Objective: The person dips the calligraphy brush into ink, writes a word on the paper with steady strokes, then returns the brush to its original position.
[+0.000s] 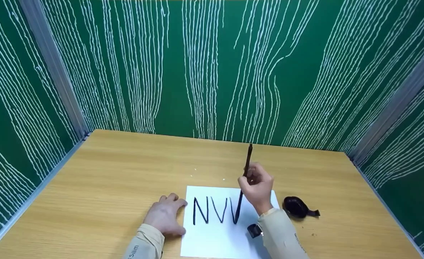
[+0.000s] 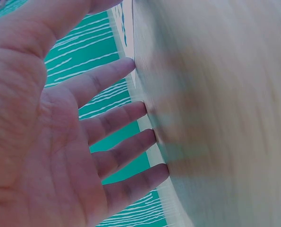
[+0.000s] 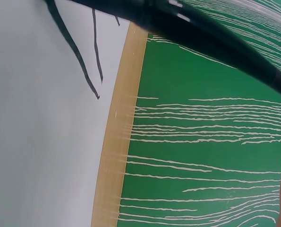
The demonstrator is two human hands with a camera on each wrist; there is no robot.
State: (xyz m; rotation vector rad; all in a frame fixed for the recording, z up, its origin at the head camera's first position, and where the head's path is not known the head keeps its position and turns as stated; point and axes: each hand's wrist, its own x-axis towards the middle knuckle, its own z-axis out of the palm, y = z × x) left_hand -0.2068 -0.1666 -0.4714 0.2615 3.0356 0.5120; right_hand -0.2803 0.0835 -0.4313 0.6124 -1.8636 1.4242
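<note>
My right hand (image 1: 259, 187) grips a long black brush (image 1: 248, 162) over the white paper (image 1: 212, 242). The brush slants, its upper end leaning away from me and its tip down at the foot of a dark slanting stroke (image 1: 232, 208). Left of that stroke stand a black N (image 1: 201, 211) and a V shape (image 1: 219, 212). In the right wrist view the brush shaft (image 3: 216, 38) crosses the top, above the paper (image 3: 46, 156). At the paper's left edge rests my left hand (image 1: 165, 214), fingers spread; the left wrist view shows its straight fingertips on the tabletop.
A small black dish (image 1: 295, 207) with a short handle sits right of the paper, beside my right forearm. A small black block (image 1: 254, 230) shows at the right cuff. Tiny white specks lie on the wooden table (image 1: 125, 172) beyond the paper. Green panels (image 1: 197, 72) with white lines enclose the table.
</note>
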